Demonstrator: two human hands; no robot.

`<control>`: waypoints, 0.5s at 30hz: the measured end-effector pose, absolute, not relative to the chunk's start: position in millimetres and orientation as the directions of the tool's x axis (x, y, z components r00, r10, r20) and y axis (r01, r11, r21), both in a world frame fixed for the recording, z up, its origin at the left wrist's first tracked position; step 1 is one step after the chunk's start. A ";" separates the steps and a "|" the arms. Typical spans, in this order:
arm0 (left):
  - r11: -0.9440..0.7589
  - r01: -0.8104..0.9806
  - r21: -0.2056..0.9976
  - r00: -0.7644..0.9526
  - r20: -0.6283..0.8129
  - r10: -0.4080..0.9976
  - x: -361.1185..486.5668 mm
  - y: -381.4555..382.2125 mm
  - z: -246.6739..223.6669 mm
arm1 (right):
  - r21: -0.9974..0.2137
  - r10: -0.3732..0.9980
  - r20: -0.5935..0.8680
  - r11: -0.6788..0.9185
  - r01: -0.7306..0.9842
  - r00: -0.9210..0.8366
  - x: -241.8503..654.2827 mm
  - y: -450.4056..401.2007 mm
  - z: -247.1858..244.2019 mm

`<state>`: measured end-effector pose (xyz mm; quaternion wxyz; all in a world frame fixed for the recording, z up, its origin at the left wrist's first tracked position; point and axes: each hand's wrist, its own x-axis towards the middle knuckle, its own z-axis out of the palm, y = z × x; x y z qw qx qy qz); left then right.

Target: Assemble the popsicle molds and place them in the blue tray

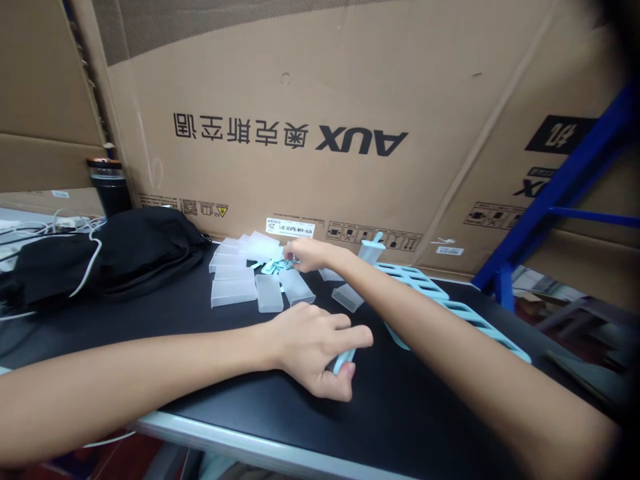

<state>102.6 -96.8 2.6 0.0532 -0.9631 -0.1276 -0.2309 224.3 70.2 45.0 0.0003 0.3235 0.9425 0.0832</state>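
Observation:
My left hand is closed around a translucent popsicle mold above the black table, near its front edge. A light-blue rim shows between thumb and forefinger; the rest is hidden in my palm. Farther back, my right hand reaches into a pile of small light-blue pieces, with fingers pinched together. What they grip, if anything, is too small to make out. Around the pile lie several translucent mold sleeves. Behind my right forearm stands a mold with a light-blue top and stick.
A light-blue slotted rack lies on the right, partly behind my right arm. Black bags, white cables and a dark bottle occupy the left. A large cardboard box walls off the back; a blue metal frame rises at right.

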 end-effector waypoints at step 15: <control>-0.878 -0.028 0.478 0.763 0.578 0.290 97.9 -78.3 2.4 | 0.156 0.663 0.021 0.737 0.658 -0.748 243.9 60.1 66.3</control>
